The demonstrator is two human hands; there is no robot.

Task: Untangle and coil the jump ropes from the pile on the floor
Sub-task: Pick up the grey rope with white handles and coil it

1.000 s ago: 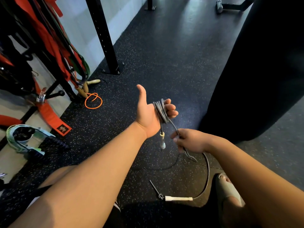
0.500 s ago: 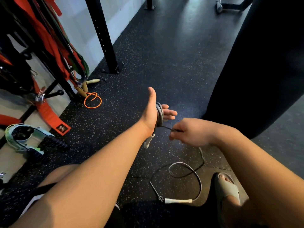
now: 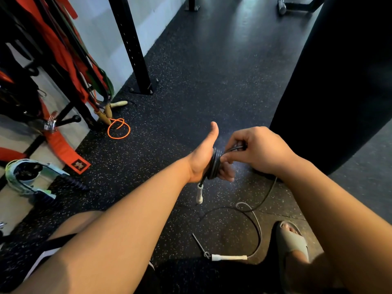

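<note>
A dark grey jump rope (image 3: 214, 166) is wound in several turns around my left hand (image 3: 201, 158), which has its thumb straight up. One white handle (image 3: 199, 193) dangles just below that hand. My right hand (image 3: 261, 151) pinches the rope's free length directly above the coil, beside my left fingers. From there the rope drops to the floor, loops (image 3: 257, 225) and ends at the second white handle (image 3: 229, 257), which lies flat near my foot. My left fingers are blurred and partly hidden behind the right hand.
An orange jump rope (image 3: 118, 129) with wooden handles (image 3: 118, 104) lies by the rack post (image 3: 131, 45) at the left. Orange straps (image 3: 61, 143) hang and trail there. A black punching bag (image 3: 339, 81) stands at the right. My sandalled foot (image 3: 292, 245) is at the lower right.
My right hand rose from below the left hand to above it, carrying the rope over for another turn. My left hand turned thumb up. The slack on the floor shifted.
</note>
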